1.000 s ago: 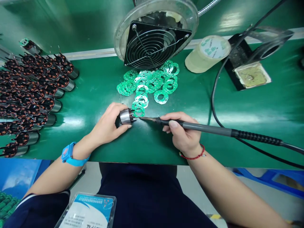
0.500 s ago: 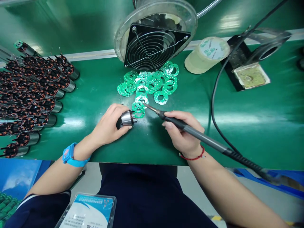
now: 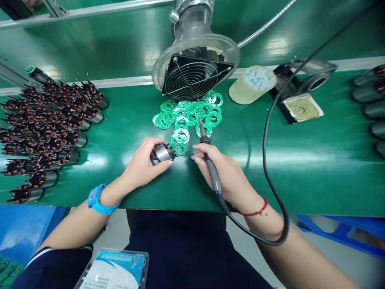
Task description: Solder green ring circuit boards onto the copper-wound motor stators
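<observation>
My left hand (image 3: 147,162) is closed round a motor stator (image 3: 163,153), a silver cylinder lying on its side with its pins facing right. Those pins come up to a green ring-shaped circuit board (image 3: 179,149); whether they touch it I cannot tell. In my right hand (image 3: 222,170) is a soldering iron (image 3: 212,170), held between thumb and fingers. Its tip points away from me, over the right part of a loose pile of ring boards (image 3: 197,110). The black cord hangs from the iron's rear and loops over my right forearm.
Rows of stators (image 3: 54,124) stand at the left, and more cylinders (image 3: 371,96) at the right edge. A fume extractor fan (image 3: 192,80) hangs behind the boards. Right of it are a tape roll (image 3: 251,86) and an iron stand with a sponge (image 3: 303,107).
The soldering iron has swung from pointing left to pointing away from me, its tip leaving the near boards. My left hand still holds the stator. The view has shifted slightly.
</observation>
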The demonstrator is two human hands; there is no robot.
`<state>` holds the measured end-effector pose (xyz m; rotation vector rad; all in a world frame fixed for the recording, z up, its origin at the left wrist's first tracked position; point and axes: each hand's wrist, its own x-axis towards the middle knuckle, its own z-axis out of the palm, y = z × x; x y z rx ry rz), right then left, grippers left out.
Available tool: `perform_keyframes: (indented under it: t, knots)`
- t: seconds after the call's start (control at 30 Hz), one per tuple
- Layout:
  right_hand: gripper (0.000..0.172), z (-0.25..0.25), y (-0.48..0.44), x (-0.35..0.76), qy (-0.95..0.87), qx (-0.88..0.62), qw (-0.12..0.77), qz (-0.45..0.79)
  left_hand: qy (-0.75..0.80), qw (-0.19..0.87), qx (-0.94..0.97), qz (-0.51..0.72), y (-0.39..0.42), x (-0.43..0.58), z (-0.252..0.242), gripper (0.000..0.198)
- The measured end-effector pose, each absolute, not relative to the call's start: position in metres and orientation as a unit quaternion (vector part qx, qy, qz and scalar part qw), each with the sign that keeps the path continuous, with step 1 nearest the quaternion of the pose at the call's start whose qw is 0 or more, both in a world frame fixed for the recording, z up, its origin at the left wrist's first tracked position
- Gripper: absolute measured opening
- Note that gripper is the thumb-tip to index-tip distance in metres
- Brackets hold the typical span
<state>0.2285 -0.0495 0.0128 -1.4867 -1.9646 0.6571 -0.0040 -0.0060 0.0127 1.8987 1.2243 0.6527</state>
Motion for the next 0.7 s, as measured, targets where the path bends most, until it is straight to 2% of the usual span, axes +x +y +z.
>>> perform_keyframes:
  t: [0.1,0.23,0.3,0.37,0.43,0.57,0.7]
  knots:
    - [0.028,0.016,-0.049,0.214,-0.687,-0.590,0.303,0.297,0.472,0.494,0.674,0.282,-0.009,-0.005,0.012,0.044]
    - [0.032,0.011,-0.050,0.193,-0.556,-0.582,0.466,0.367,0.413,0.592,0.637,0.273,-0.009,-0.007,0.016,0.052]
    - [0.032,0.009,-0.051,0.185,-0.498,-0.539,0.556,0.391,0.377,0.589,0.666,0.261,-0.008,-0.008,0.018,0.053]
    - [0.034,0.006,-0.051,0.182,-0.468,-0.489,0.604,0.421,0.355,0.527,0.731,0.249,-0.006,-0.009,0.019,0.051]
    - [0.035,0.003,-0.049,0.182,-0.472,-0.448,0.602,0.462,0.347,0.438,0.798,0.226,-0.004,-0.008,0.018,0.047]
    - [0.040,-0.002,-0.046,0.189,-0.565,-0.407,0.523,0.492,0.350,0.310,0.866,0.176,-0.004,-0.006,0.013,0.042]
    - [0.043,-0.001,-0.051,0.194,-0.693,-0.452,0.447,0.340,0.358,0.285,0.876,0.154,-0.002,-0.009,0.013,0.043]
